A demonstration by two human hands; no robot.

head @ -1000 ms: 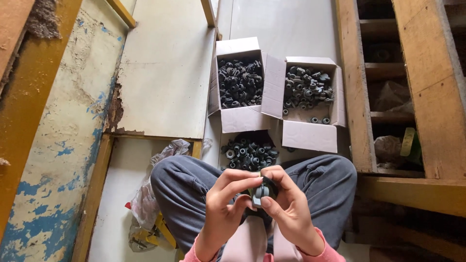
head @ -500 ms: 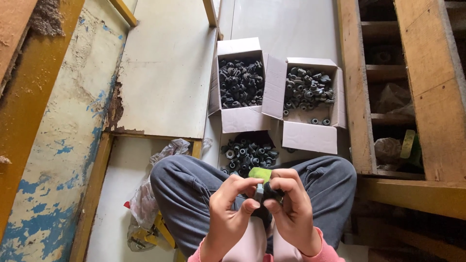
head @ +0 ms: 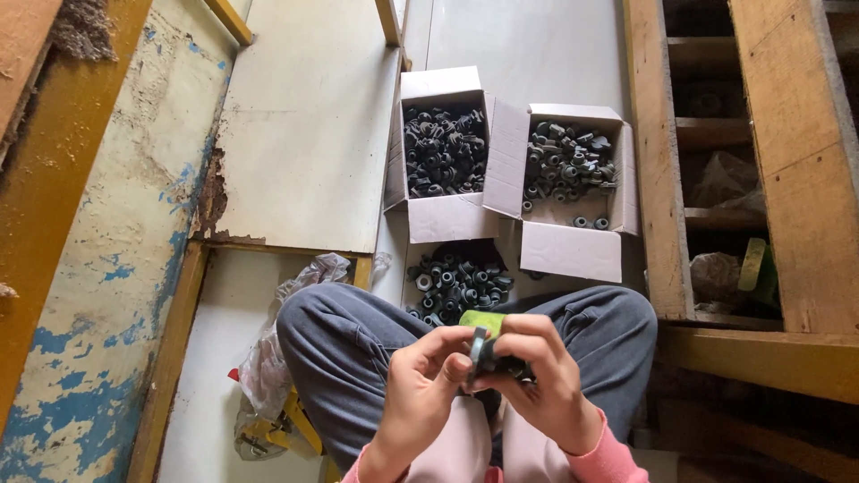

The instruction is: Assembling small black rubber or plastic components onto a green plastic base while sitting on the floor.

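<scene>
I sit cross-legged, and both hands meet over my lap. My left hand [head: 420,389] and my right hand [head: 541,380] pinch a small dark round part [head: 488,353] between their fingertips, with a green piece [head: 483,320] showing just behind it. Beyond my knees lies a heap of similar dark round parts [head: 461,282]. Farther out stand two open white cardboard boxes, the left box [head: 447,215] full of dark parts and the right box [head: 573,250] about half full.
A crumpled plastic bag [head: 286,344] with yellow items lies by my left knee. Wooden beams and a slatted frame [head: 769,179] run along the right. A paint-flaked wall [head: 98,268] rises on the left, and a pale panel [head: 313,134] covers the floor ahead.
The hands have turned the small part between the fingers, and the green piece has come into view behind it. The boxes and the heap have not moved.
</scene>
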